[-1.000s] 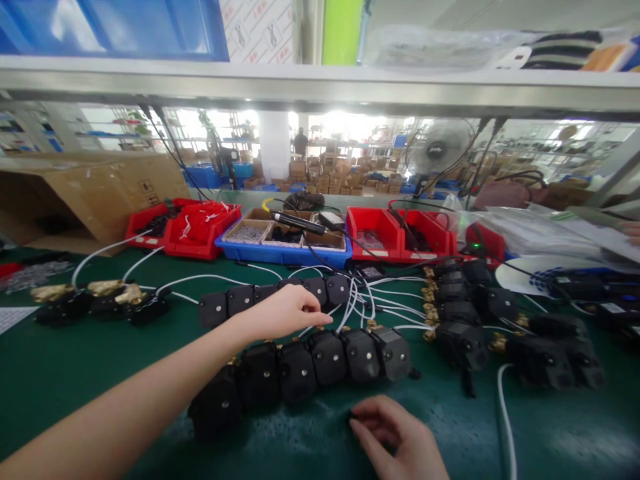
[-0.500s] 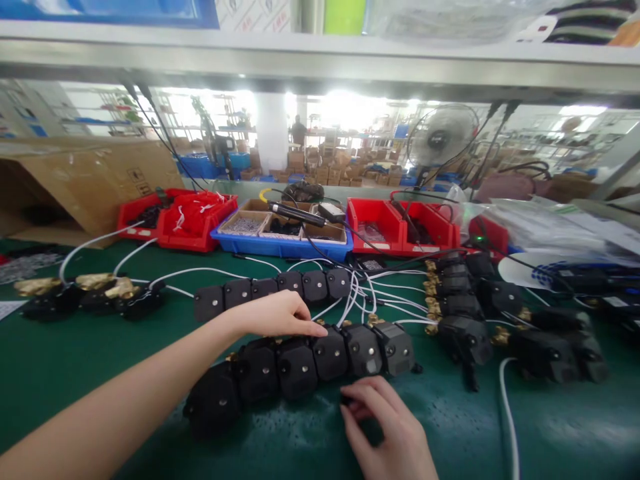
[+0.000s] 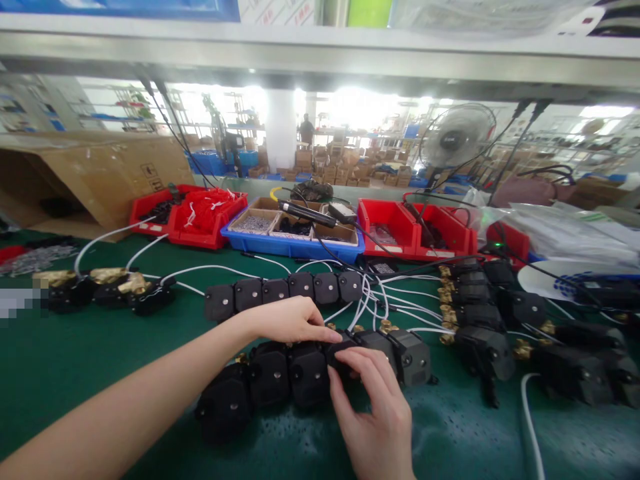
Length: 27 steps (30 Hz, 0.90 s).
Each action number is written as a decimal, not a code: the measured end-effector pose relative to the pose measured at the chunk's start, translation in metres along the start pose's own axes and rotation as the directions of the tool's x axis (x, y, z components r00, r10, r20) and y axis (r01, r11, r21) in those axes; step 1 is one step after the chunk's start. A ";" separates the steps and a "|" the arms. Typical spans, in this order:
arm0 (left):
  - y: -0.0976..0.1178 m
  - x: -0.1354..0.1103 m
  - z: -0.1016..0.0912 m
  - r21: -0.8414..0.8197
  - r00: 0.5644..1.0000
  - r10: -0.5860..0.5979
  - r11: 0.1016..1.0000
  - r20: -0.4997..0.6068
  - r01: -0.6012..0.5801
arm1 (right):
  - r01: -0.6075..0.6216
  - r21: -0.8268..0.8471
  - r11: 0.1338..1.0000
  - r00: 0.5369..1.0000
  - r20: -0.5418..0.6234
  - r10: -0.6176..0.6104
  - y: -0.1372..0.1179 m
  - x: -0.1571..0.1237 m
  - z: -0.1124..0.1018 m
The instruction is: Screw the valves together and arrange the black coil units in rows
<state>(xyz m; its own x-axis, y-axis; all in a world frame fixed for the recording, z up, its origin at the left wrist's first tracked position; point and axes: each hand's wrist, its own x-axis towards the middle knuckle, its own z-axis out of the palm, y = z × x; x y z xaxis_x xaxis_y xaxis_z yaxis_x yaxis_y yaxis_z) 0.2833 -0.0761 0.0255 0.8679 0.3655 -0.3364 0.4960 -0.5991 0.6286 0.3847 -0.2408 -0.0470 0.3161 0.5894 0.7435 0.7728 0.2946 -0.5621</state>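
Observation:
A front row of black valve actuators (image 3: pixel 310 377) with brass fittings stands on the green bench. My left hand (image 3: pixel 295 320) reaches over this row, fingers curled, its fingertips on the top back edge of one actuator (image 3: pixel 341 347). At that same actuator's front face is my right hand (image 3: pixel 373 400), thumb and fingers pinched together. Between them is a small black part, mostly hidden by the fingers. Just right of the hands are more actuators (image 3: pixel 413 357) of the row. Behind my left hand runs a second row of actuators (image 3: pixel 300 288).
White cables (image 3: pixel 367 293) spread across the bench middle. More actuators (image 3: pixel 483 347) stand at the right, and brass-fitted ones (image 3: pixel 150 293) lie left. Behind are red bins (image 3: pixel 390 230), a blue tray (image 3: pixel 295 247) of small parts and a cardboard box (image 3: pixel 100 167). A shelf (image 3: pixel 320 50) crosses above.
My right hand has moved up and forward with the small black part, from the bench in front of the row to the actuator's face. My left hand stays on the same actuator.

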 end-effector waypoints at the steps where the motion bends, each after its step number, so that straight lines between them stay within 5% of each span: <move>1: 0.000 0.000 0.000 -0.008 1.000 0.000 1.000 0.000 0.000 | -0.003 -0.003 1.000 1.000 0.013 0.003 0.000 -0.001 0.001; 15: 0.001 0.001 0.002 -0.050 1.000 0.017 0.999 -0.003 -0.017 | -0.260 0.122 0.958 0.942 0.251 0.224 0.007 0.001 -0.009; 22: 0.003 0.000 0.002 -0.051 1.000 0.010 0.999 -0.017 -0.011 | -0.152 0.075 0.985 0.987 0.060 0.148 0.005 -0.012 0.000; 27: 0.004 0.000 0.003 -0.044 0.999 0.018 0.999 -0.031 -0.020 | -0.246 0.118 0.962 0.967 -0.039 0.252 0.002 -0.021 0.012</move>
<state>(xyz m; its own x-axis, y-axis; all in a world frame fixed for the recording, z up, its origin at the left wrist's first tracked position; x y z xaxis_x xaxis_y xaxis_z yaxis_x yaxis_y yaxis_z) 0.2853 -0.0807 0.0261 0.8756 0.3762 -0.3031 0.4770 -0.5739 0.6657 0.3731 -0.2438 -0.0682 0.5217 0.6150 0.5913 0.6006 0.2276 -0.7665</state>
